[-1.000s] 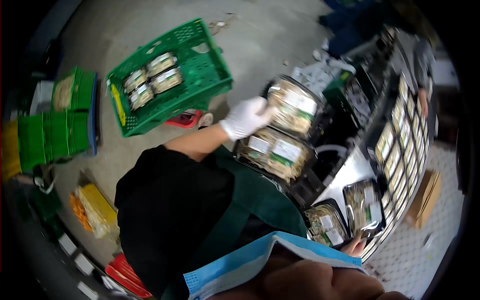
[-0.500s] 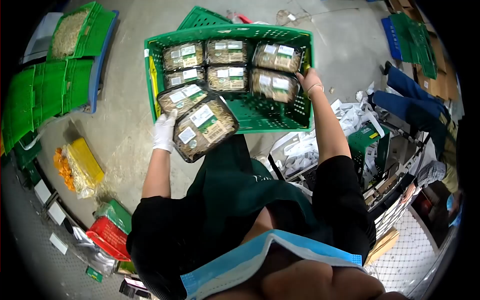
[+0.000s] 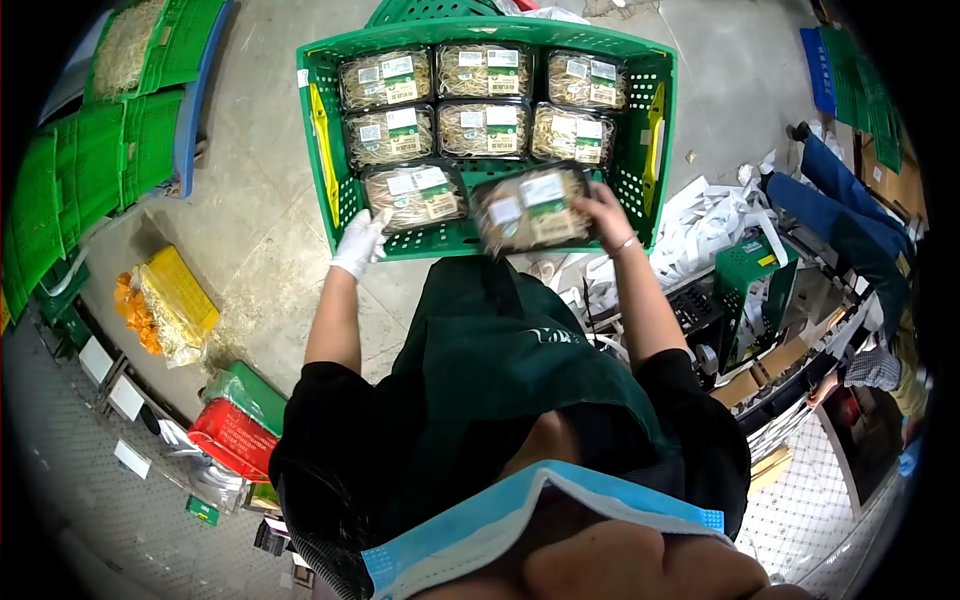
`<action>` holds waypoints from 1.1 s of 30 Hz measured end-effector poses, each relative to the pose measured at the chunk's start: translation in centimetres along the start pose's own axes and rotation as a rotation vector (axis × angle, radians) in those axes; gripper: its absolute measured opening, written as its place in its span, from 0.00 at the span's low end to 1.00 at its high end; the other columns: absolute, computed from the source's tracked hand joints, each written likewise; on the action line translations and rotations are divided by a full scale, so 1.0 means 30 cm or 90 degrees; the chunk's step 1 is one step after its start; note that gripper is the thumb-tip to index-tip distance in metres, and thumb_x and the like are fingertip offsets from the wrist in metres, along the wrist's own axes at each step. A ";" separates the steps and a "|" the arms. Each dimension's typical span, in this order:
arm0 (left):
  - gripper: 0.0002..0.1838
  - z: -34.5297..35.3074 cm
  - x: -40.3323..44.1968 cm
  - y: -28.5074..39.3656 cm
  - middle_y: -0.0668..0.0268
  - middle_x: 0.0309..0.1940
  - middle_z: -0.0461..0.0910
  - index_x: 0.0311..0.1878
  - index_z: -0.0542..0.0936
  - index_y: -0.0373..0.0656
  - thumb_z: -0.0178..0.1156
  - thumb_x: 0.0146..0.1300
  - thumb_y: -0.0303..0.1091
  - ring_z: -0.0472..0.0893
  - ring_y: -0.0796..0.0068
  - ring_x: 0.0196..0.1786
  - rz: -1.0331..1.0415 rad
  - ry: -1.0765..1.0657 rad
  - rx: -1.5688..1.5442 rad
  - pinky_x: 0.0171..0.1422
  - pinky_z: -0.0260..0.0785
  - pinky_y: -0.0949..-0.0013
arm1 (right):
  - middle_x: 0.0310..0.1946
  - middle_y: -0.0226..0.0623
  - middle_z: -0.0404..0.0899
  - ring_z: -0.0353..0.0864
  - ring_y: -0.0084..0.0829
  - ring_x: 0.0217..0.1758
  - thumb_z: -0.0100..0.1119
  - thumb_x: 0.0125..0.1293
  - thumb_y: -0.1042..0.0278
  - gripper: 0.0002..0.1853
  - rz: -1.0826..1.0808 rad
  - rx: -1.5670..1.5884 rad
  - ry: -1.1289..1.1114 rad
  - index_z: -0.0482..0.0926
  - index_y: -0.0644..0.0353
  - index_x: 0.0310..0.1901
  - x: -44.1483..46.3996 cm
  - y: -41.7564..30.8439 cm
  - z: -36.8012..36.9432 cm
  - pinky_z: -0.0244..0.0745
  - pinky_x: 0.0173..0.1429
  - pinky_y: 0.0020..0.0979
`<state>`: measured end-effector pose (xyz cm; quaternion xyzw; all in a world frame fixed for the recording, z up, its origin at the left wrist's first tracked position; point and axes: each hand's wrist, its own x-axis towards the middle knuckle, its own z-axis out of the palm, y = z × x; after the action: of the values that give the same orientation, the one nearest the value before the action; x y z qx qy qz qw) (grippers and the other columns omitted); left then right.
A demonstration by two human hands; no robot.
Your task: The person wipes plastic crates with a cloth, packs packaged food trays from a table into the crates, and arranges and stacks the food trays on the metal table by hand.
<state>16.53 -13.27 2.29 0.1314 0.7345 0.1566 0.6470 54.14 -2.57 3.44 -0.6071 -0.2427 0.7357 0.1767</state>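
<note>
A grey floor (image 3: 265, 150) is spread beneath the work area. Green boxes (image 3: 80, 165) are stacked at the left. A large green crate (image 3: 400, 38) is positioned in front of the person, by whom a dark green apron (image 3: 500, 345) is worn. A heap of white strips (image 3: 690, 235) is located right of the apron. A yellow crate (image 3: 180, 285) and a red crate (image 3: 230, 438) are placed on the left side.

Inside the large green crate, six packets (image 3: 487, 130) are arranged in two rows of three at the far side. A seventh packet (image 3: 412, 198) is set at the near left. An eighth packet (image 3: 530, 212), slightly blurred, is held tilted at the near side, right of the seventh; whether the crate's base is touched cannot be told.

The eighth packet is gripped at its right end by the bare right hand (image 3: 605, 215). The gloved left hand (image 3: 360, 243) is placed at the lower left corner of the seventh packet; whether that packet is gripped cannot be told. White labels are carried on the packets. A bracelet (image 3: 626, 246) is worn on the right wrist.
</note>
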 end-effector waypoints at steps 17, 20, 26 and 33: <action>0.29 0.459 0.663 -0.228 0.48 0.59 0.55 0.59 0.60 0.40 0.45 0.57 0.48 0.53 0.51 0.63 0.702 -0.323 1.141 0.66 0.44 0.60 | 0.38 0.42 0.76 0.75 0.40 0.41 0.48 0.52 0.58 0.16 -0.216 -0.362 0.287 0.74 0.57 0.41 -0.213 0.269 -0.175 0.69 0.47 0.34; 0.36 0.581 0.446 -0.054 0.49 0.61 0.51 0.60 0.57 0.37 0.47 0.54 0.54 0.54 0.50 0.62 0.436 -0.279 1.155 0.66 0.46 0.63 | 0.36 0.41 0.76 0.76 0.37 0.40 0.48 0.54 0.60 0.15 -0.175 -0.228 0.512 0.74 0.57 0.40 -0.642 0.409 -0.413 0.69 0.46 0.32; 0.18 0.998 0.114 0.145 0.45 0.35 0.75 0.40 0.74 0.34 0.45 0.56 0.38 0.75 0.47 0.34 0.795 0.221 0.821 0.38 0.68 0.56 | 0.30 0.36 0.76 0.76 0.31 0.33 0.51 0.54 0.67 0.08 -0.093 0.112 1.070 0.75 0.57 0.36 -1.572 0.966 -0.638 0.71 0.40 0.29; 0.19 2.295 -1.094 -0.124 0.55 0.53 0.66 0.55 0.63 0.31 0.43 0.61 0.25 0.67 0.70 0.55 1.050 -0.669 0.431 0.58 0.59 0.72 | 0.32 0.41 0.77 0.77 0.34 0.36 0.53 0.53 0.64 0.11 0.188 0.289 1.590 0.74 0.60 0.36 -2.354 1.923 -0.941 0.70 0.42 0.30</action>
<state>89.05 -25.55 22.83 0.8207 0.0465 0.2592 0.5070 97.92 -85.01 23.40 -0.8606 0.2876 -0.2947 0.2998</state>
